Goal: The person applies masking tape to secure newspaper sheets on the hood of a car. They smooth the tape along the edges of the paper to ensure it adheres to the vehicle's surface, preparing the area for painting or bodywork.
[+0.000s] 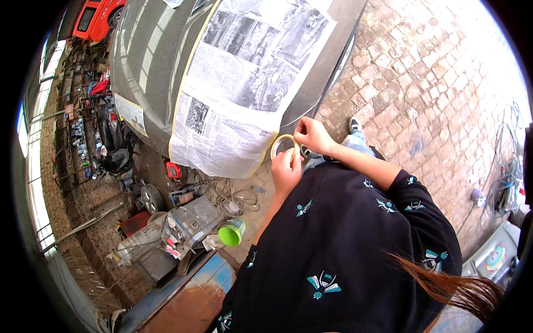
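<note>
"Hands?"
"Close together; left hand [287,171] clamped on tape roll [296,148]; right hand [312,136] curled beside its upper rim; whether it grips, cannot tell."
"Roll's position?"
"Just off lower corner of newspaper [236,119]; newspaper lies over car [322,77]."

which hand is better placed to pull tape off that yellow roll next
Probably the right hand: it is bunched close beside the tape roll, while the left hand has the roll in its grip. Whether the right pinches a tape end is unclear.
</note>
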{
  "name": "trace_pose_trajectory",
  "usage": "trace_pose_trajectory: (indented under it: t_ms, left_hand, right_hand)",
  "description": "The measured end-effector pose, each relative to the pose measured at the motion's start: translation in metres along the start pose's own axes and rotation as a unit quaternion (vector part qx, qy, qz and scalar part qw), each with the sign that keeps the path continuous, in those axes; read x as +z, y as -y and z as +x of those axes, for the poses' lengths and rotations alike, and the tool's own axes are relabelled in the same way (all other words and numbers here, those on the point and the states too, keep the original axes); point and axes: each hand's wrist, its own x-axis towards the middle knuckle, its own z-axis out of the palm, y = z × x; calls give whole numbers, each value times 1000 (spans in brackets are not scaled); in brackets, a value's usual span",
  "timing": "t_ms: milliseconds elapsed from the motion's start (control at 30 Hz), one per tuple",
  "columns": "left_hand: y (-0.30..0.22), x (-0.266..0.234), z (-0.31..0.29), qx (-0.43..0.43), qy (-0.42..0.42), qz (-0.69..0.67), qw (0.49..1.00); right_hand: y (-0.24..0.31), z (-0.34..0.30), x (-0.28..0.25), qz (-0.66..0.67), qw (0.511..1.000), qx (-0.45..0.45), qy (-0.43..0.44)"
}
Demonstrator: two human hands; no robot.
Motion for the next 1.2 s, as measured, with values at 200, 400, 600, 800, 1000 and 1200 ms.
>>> trace_pose_trajectory:
  t_ms: [200, 400, 600, 800, 1000, 1200]
  left_hand:
    - [-4, -4, -7, 122, -2, 3, 993]
    - [-15, -15, -5, -69, -72, -83, 992]
    - [-14, -19, -2, -73, -50, -106, 990]
    - [-7, -16, -6, -96, -37, -120, 988]
    - [-8, -18, -3, -131, -18, -151, 980]
    - [3, -22, -7, -139, -12, -178, 974]
  right_hand:
    - [-51, 22, -1, -108, 988, 77, -77]
    - [-55, 45, -17, 192, 976, -5, -99]
    - [-36, 83, -4, 247, 957, -93, -120]
    - [-37, 88, 7, 240, 958, -70, -143]
    - [-44, 92, 15, 189, 956, -68, -213]
    - [-50, 98, 28, 87, 943, -62, -316]
